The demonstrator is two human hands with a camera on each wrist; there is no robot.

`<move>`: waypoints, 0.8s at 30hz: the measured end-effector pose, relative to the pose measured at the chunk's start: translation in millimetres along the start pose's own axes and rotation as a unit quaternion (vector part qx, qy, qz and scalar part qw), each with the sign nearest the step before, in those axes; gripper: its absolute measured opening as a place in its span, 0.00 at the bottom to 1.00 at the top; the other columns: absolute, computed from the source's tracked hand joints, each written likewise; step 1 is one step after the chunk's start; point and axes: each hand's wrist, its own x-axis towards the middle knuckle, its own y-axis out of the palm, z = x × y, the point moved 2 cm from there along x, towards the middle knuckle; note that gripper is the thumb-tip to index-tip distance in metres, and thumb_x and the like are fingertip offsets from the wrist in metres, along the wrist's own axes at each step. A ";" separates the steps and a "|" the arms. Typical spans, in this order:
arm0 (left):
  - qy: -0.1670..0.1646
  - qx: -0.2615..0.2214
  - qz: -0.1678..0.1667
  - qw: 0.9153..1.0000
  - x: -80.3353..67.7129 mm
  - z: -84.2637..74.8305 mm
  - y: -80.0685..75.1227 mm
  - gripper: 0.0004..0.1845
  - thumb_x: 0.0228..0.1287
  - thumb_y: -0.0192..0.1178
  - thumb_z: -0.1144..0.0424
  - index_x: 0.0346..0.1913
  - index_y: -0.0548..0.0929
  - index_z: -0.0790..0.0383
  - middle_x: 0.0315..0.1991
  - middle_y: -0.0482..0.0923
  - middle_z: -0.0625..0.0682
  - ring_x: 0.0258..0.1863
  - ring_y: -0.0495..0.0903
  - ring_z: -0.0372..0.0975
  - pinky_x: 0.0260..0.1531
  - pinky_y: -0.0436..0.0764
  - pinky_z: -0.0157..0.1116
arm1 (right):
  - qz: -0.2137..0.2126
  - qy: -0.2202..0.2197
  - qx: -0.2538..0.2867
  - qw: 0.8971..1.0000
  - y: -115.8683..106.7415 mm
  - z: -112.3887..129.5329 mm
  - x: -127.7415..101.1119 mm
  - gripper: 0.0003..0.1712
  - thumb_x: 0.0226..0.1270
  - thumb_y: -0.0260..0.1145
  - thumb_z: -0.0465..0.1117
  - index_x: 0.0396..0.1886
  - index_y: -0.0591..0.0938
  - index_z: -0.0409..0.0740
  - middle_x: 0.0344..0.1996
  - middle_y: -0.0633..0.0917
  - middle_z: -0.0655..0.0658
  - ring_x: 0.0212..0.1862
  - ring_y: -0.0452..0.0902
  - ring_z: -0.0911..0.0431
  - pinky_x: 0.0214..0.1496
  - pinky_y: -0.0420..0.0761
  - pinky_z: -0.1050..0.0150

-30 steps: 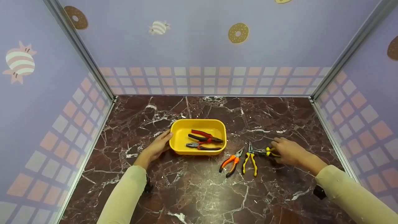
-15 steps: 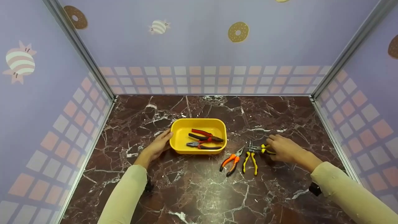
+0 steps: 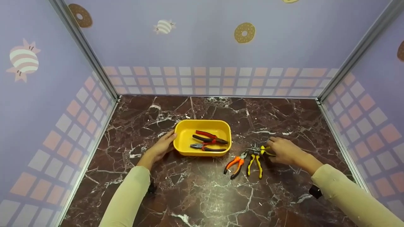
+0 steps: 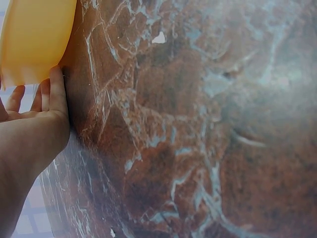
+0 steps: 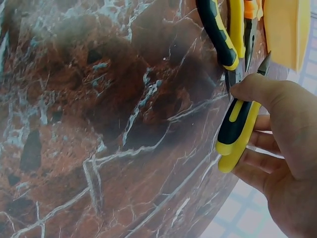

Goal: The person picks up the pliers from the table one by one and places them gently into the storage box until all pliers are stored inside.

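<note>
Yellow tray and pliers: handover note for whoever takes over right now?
Left hand: fingers straight, resting against the left wall of the yellow plastic tray.
Right hand: grips the yellow-and-black pliers by the handles, low over the dark marble table.
Done: two red-and-black pliers lie in the tray.
Left: held pair, plus orange-handled pliers and yellow-handled long-nose pliers side by side on the table, right of the tray.

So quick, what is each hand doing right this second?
Left hand: open, fingers resting against the side of the yellow tray.
Right hand: gripping the yellow-and-black pliers by the handles.
</note>
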 end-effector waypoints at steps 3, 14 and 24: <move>0.000 -0.001 0.001 1.000 -0.9 -0.7 0.5 0.35 0.88 0.48 0.51 0.87 0.50 0.58 0.83 0.58 0.61 0.78 0.65 0.54 0.77 0.66 0.51 | -0.002 -0.003 0.007 1.000 0.2 2.2 2.0 0.25 0.51 0.83 0.44 0.44 0.82 0.38 0.38 0.80 0.42 0.37 0.81 0.44 0.37 0.85 0.42; -0.002 -0.004 0.003 1.000 -2.0 -0.1 0.6 0.35 0.88 0.46 0.52 0.87 0.50 0.58 0.83 0.58 0.61 0.79 0.64 0.54 0.77 0.66 0.51 | -0.020 0.004 0.059 0.998 -6.3 5.4 11.9 0.25 0.55 0.82 0.42 0.49 0.83 0.38 0.41 0.81 0.42 0.41 0.82 0.45 0.40 0.85 0.43; -0.007 0.000 0.001 1.000 -1.3 -0.5 0.9 0.36 0.88 0.48 0.51 0.87 0.50 0.58 0.83 0.57 0.62 0.78 0.65 0.54 0.77 0.66 0.51 | -0.024 0.010 0.068 0.997 -13.0 5.4 19.5 0.26 0.56 0.82 0.43 0.52 0.84 0.38 0.45 0.84 0.40 0.45 0.82 0.42 0.42 0.85 0.41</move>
